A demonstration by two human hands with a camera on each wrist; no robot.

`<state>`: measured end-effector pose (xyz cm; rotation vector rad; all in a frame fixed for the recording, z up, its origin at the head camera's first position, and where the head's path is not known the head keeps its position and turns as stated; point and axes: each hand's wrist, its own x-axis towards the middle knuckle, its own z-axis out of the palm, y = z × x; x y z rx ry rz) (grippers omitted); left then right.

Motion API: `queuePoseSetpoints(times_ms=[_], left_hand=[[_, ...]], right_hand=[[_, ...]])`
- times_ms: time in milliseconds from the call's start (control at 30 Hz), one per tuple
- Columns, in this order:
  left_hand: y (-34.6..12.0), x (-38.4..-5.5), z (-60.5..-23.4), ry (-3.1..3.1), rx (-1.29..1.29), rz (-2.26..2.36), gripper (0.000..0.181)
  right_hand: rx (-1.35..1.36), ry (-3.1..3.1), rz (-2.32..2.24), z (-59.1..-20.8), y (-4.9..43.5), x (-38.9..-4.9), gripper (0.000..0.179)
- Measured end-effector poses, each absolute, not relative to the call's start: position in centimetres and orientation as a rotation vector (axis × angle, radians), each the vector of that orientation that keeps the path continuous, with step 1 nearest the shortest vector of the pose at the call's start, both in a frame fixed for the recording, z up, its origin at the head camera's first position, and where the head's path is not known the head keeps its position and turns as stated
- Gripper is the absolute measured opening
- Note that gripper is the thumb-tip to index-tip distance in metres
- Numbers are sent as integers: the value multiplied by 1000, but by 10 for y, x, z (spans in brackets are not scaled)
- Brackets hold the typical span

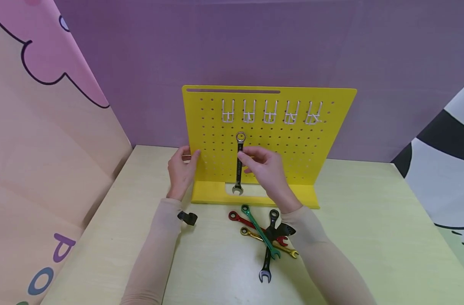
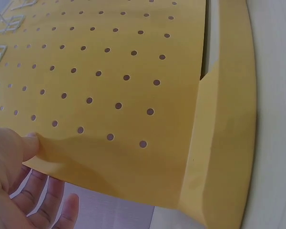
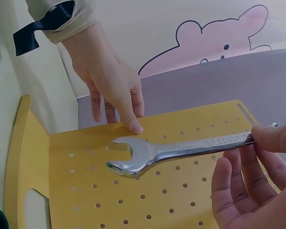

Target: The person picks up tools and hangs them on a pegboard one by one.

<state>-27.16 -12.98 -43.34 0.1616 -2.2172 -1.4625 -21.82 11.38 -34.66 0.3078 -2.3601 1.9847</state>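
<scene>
A silver combination wrench [image 1: 238, 167] is pinched between the thumb and fingers of my right hand [image 1: 268, 171]. It stands upright before the yellow pegboard [image 1: 331, 127], ring end up and open jaw down. In the right wrist view, raised lettering shows along the shank of the wrench [image 3: 195, 145]. My left hand [image 1: 181, 173] grips the pegboard's left edge. The left wrist view shows the thumb [image 2: 31, 145] on the front face and the other fingers behind the edge.
Several white wire hooks [image 1: 248, 116] hang in a row near the board's top. On the table [image 1: 201, 262] before the yellow base [image 1: 209, 192], a green wrench [image 1: 259, 228], a red wrench [image 1: 239, 219], a gold wrench [image 1: 291, 253] and a dark wrench [image 1: 267, 260] lie crossed in a pile.
</scene>
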Motion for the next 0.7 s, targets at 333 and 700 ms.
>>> queuePoseSetpoints(times_ms=[333, 700], left_hand=[[-131, -272, -436, -2216, 174, -1460, 31], [-132, -272, -435, -2221, 164, -1469, 32]], right_hand=[[300, -2332, 2089, -342, 101, -227, 34], [247, -2257, 2221, -334, 89, -238, 36]])
